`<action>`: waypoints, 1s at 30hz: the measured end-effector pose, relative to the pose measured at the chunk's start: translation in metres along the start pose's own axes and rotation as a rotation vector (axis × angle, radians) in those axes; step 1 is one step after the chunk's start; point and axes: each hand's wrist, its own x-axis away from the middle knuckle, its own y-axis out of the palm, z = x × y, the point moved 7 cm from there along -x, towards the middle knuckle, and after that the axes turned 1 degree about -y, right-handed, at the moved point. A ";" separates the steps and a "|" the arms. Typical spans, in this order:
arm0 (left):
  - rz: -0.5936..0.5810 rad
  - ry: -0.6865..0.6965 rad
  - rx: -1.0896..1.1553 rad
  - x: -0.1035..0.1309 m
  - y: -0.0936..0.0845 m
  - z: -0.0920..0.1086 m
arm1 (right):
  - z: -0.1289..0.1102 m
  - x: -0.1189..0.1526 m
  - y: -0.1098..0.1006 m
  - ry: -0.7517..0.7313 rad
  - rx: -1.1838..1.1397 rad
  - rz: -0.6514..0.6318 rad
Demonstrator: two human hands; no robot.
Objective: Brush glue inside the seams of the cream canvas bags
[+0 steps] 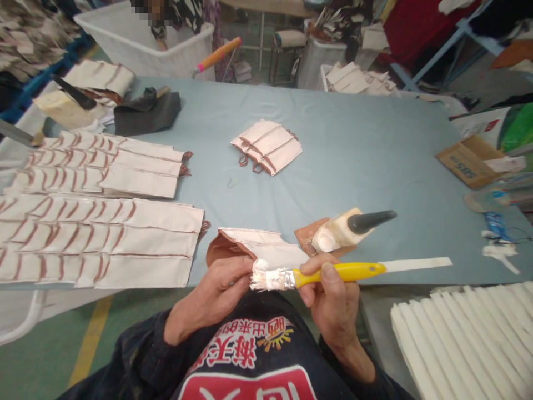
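Between my hands, at the table's front edge, lies a cream fabric piece with a brown inner side, its left end gaping. My left hand pinches its near edge with thumb and forefinger. The yellow-handled brush is gripped in my right hand, its whitish, caked bristles pointing left, close to my left fingertips. A pale strip extends right from behind the brush handle. Just beyond my right hand, a cream container with a black handle rests tilted on a brown board.
Overlapping rows of cream pieces cover the table's left side. A small stack sits mid-table. A cardboard box stands at right; cream rolls lie front right. A person stands behind the white bin.
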 end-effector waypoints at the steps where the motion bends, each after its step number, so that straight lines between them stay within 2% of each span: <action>1: -0.009 -0.004 0.008 -0.003 0.001 0.000 | 0.004 -0.004 0.001 0.033 -0.029 0.018; 4: -0.054 -0.035 0.040 -0.012 0.008 -0.001 | 0.016 -0.021 0.001 0.106 -0.057 0.074; 8: -0.053 -0.149 0.154 -0.026 0.011 -0.005 | 0.020 -0.050 -0.005 0.099 -0.007 0.121; 12: 0.007 -0.367 0.355 -0.032 0.004 -0.020 | -0.001 -0.061 -0.028 -0.028 -0.134 0.250; 14: 0.009 -0.493 0.480 -0.030 0.003 -0.027 | -0.016 -0.057 -0.035 -0.110 -0.146 0.258; 18: -0.011 -0.649 0.662 -0.027 0.005 -0.032 | -0.034 -0.042 -0.027 -0.213 -0.049 0.117; 24: -0.048 -0.680 0.796 -0.031 0.007 -0.028 | -0.029 -0.036 -0.006 -0.379 0.080 -0.134; 27: -0.103 -0.654 0.843 -0.034 0.007 -0.024 | -0.022 -0.041 -0.002 -0.463 0.152 -0.180; 30: -0.138 -0.611 0.801 -0.036 0.004 -0.023 | -0.017 -0.045 -0.001 -0.502 0.197 -0.164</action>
